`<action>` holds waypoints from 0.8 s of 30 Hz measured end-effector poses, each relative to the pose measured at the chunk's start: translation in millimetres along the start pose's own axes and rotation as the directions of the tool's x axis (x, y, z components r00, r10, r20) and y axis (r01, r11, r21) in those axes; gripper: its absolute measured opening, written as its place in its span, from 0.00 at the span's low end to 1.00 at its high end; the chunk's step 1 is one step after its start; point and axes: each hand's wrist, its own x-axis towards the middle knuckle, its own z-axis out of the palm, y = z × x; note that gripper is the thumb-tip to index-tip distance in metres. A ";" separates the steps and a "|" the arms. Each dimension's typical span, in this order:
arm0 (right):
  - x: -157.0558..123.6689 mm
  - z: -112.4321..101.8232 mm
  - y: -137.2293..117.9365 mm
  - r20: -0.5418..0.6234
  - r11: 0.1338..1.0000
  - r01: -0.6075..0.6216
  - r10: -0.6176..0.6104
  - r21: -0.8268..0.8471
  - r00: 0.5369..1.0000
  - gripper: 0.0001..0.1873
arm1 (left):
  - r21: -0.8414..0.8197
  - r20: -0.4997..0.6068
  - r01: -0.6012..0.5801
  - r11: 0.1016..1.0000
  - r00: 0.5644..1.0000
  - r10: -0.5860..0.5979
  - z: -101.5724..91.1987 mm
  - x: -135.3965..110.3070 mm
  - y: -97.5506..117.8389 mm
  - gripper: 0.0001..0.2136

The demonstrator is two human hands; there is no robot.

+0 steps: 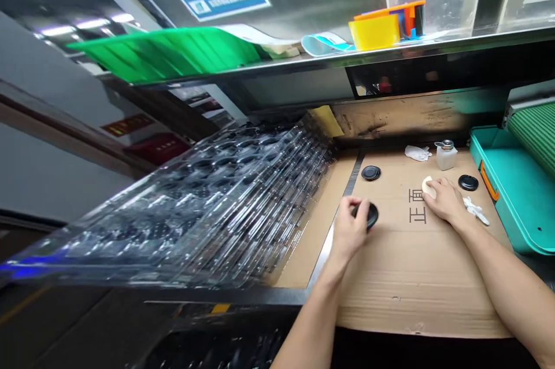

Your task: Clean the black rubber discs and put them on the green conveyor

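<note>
l hand (350, 230) pinches black cap (370, 216), r hand (446, 201) white pad (428, 187)

Probably a factory — cardboard-covered workbench (411, 282)

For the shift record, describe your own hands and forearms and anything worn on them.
The left hand and right hand are bare, with no gloves. The left forearm and right forearm show no sleeves, and neither wrist shows a watch or bracelet.
</note>
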 end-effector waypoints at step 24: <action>-2.6 -0.3 -4.4 0.012 1.000 0.015 -0.015 -0.016 1.000 0.19 | 0.542 0.601 -0.445 0.713 0.798 0.041 -36.0 17.6 -26.9 0.32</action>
